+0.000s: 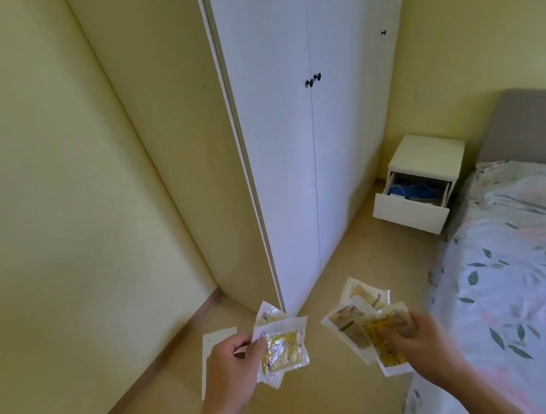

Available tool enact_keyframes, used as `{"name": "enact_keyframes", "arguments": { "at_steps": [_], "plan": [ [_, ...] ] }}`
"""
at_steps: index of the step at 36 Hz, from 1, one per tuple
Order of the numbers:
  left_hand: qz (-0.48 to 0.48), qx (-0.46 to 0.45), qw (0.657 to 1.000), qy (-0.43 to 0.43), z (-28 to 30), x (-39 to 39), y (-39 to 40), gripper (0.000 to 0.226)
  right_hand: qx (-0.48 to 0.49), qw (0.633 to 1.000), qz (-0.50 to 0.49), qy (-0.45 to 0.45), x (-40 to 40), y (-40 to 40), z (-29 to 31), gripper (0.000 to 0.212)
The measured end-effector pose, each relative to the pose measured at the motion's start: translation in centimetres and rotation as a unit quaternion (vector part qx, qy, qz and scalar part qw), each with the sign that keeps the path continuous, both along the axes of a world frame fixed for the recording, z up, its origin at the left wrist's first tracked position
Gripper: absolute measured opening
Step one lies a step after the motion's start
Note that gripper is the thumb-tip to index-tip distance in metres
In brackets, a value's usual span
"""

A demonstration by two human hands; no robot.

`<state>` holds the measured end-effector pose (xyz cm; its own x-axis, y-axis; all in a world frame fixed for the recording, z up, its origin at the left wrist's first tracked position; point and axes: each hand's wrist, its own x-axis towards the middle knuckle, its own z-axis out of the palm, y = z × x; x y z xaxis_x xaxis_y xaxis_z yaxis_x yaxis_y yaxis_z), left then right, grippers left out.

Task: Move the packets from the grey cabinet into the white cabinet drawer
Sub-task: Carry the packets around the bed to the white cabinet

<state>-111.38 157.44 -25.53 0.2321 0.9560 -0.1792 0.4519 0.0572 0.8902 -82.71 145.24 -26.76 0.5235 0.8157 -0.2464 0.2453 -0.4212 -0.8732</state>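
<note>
Holding two clear packets [282, 346] with yellow contents, the left hand [231, 368] is pinching them between thumb and curled fingers [258, 346] low in the view, above the tan floor [316, 406]. A white sheet [211, 355] is lying on the floor just behind that hand, near the pale yellow wall [68, 190]. Further right, the right hand [419, 345] is gripping a fanned bunch of packets [362, 320], its fingers curled over their lower edges. Beyond both hands a tall white wardrobe [292, 140] is standing with its doors closed. To its right, well apart from the hands, a small white cabinet [427, 152] is sitting beside the bed [515, 269], its drawer [409, 215] pulled open and showing blue items inside.
</note>
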Motion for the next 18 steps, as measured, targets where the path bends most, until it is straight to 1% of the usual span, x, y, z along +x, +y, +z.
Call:
{"name": "enact_keyframes", "arguments": {
  "at_steps": [5,8,10,14,18],
  "plan": [
    [-0.049,-0.011,0.999,-0.01,-0.5,2.7,9.1,0.007,0.0,0.999,-0.05,-0.007,1.2,6.1,0.2,0.003],
    [-0.079,-0.014,0.997,-0.018,-0.9,5.2,14.3,0.011,0.001,0.996,-0.084,-0.015,2.0,9.1,1.0,0.003],
    [-0.115,-0.013,0.993,-0.007,-1.1,7.5,17.4,0.015,0.004,0.993,-0.115,-0.027,2.8,10.7,1.4,0.005],
    [-0.191,-0.024,0.981,0.007,-1.9,13.1,21.6,0.016,-0.003,0.981,-0.191,-0.027,5.2,11.7,1.5,0.01],
    [-0.264,-0.015,0.964,0.024,-1.9,20.2,25.0,0.016,-0.017,0.964,-0.263,-0.037,8.8,11.9,1.2,0.011]
  ]
}}
